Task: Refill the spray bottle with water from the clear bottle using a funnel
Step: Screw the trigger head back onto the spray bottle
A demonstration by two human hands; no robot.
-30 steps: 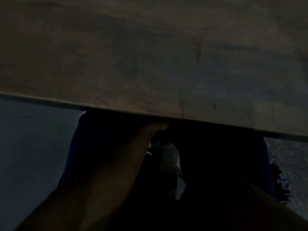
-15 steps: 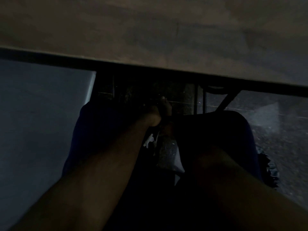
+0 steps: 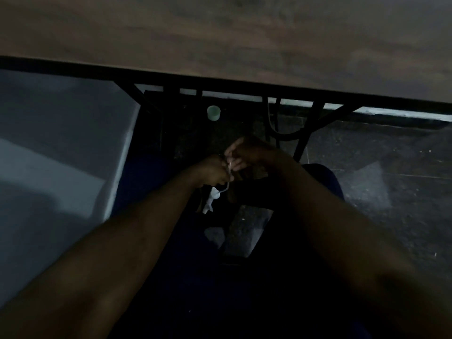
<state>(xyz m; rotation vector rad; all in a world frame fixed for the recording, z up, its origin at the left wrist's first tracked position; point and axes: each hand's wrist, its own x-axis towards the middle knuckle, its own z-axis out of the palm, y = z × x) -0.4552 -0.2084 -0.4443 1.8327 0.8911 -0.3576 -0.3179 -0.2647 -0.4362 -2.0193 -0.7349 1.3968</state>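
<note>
Dim light lies over a brown wood-grain tabletop [image 3: 220,33] that fills the upper part of the view. Its black metal frame [image 3: 303,138] stands on a dark speckled floor [image 3: 379,172] beneath. Both arms reach down below the table's near edge and meet over a lap in dark blue fabric [image 3: 186,265], so whatever is being handled sits low and off the work surface.

The right hand [image 3: 249,152] has its fingertips drawn together in a pinch on the upper end of a thin pale cord [image 3: 227,185]. The left hand [image 3: 210,172], just beside and touching it, has its fingers curled; as far as the gloom lets one judge, they close on the same cord lower down. A small white figure-shaped charm [image 3: 210,203] dangles from the cord's free end, hanging clear of the lap because only the cord is held. Two hands working so close together suggests a fiddly job, such as untying or unhooking.

Neither the spray bottle, the clear bottle nor the funnel is in view, and the visible stretch of tabletop carries none of them. The refill therefore looks not yet begun, and both hands would have to let go of the cord first.

A pale green round cup [image 3: 213,113] stands on the floor under the table, well apart from the hands. A white panel [image 3: 61,143] fills the left side.
</note>
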